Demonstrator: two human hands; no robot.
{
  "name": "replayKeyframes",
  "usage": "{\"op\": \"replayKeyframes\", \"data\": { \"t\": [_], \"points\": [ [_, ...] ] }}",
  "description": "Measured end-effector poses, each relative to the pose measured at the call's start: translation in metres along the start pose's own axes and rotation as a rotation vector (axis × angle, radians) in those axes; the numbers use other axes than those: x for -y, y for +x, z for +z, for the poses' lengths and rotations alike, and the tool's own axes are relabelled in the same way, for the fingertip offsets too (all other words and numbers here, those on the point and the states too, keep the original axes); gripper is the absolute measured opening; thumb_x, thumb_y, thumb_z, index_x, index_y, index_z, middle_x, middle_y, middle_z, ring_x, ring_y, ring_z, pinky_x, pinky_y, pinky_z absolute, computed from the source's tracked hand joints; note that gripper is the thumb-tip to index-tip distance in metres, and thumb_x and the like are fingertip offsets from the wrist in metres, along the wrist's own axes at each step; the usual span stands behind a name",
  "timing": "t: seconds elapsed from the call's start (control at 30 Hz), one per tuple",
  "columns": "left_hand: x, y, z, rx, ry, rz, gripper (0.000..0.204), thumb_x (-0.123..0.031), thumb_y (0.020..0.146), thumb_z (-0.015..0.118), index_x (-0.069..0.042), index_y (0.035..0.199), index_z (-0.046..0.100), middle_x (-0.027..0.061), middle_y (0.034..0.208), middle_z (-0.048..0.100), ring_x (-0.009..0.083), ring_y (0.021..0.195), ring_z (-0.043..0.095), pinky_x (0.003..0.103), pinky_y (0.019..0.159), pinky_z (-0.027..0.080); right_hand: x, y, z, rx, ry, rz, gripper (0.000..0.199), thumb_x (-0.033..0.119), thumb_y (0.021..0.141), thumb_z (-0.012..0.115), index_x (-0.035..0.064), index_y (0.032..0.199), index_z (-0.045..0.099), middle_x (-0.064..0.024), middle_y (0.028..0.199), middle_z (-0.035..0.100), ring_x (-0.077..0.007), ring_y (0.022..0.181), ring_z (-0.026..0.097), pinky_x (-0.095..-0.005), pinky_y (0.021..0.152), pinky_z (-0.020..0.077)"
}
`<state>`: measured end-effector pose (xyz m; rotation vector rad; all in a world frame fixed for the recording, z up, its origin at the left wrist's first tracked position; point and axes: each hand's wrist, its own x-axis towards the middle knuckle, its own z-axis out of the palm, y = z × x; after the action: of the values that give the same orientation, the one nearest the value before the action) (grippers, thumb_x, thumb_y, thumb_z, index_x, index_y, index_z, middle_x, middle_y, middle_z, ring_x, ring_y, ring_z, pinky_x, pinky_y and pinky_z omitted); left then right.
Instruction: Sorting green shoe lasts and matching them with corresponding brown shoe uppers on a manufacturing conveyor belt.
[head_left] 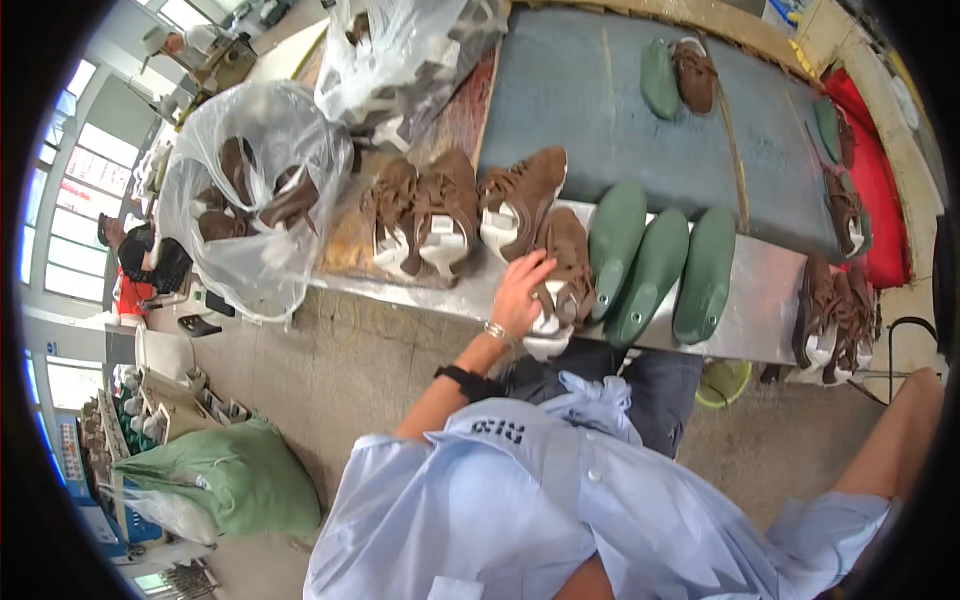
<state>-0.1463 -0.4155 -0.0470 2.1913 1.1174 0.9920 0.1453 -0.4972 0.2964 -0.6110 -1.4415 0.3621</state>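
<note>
While the view runs from the left edge inward, the first items met are a green sack on the floor and, above it, a clear plastic bag standing at the left end of the metal workbench. This bag holds several brown shoe uppers. A second clear bag sits behind it, farther up the bench, with more dark pieces inside.

Next to the right, a pair of brown laced shoes rests on the bench edge, white insides facing the person. Just beside them lies another brown shoe, tilted, with its opening turned toward the bench front.

The left hand is placed on a brown shoe with white lining at the front edge of the bench. The fingers are spread and curved over the shoe's left side, in contact with it; whether they clamp it or merely rest on it cannot be told. A bracelet circles the wrist and a dark band sits higher on the forearm.

Touching this shoe on its right are three green shoe lasts, laid side by side, toes pointing away from the person. Farther back on the blue-grey mat lie one more green last and a brown shoe, touching each other.

At the right end, more brown shoes hang over the bench edge. The right forearm enters at the lower right; its hand is out of view.
</note>
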Motion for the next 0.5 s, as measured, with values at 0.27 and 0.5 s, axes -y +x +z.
{"op": "replayKeyframes", "data": {
  "t": [0.27,0.5],
  "points": [
    [0.002,0.002,-0.001,0.002,-0.011,-0.007,0.067,0.013,0.056,0.050,-0.007,0.119,0.060,0.0133,0.127,0.055,0.0359,0.117,0.049,0.041,0.100,0.040,-0.027,-0.032,0.009,-0.111,-0.102,0.078,0.037,0.020,0.096,0.044,-0.0029,0.124,0.050,-0.0105,0.118,0.054,-0.0182,0.105,0.050,-0.0324,0.093,0.0388],
    [0.006,0.004,-0.002,0.022,0.012,0.021,0.063,0.010,0.059,0.053,-0.008,0.119,0.059,0.0118,0.128,0.053,0.0345,0.117,0.048,0.040,0.099,0.041,-0.020,-0.049,0.007,-0.171,-0.313,0.110,0.038,0.023,0.096,0.043,-0.0045,0.121,0.051,-0.0121,0.112,0.058,-0.0187,0.100,0.056,-0.0328,0.090,0.0434]
  ]
}}
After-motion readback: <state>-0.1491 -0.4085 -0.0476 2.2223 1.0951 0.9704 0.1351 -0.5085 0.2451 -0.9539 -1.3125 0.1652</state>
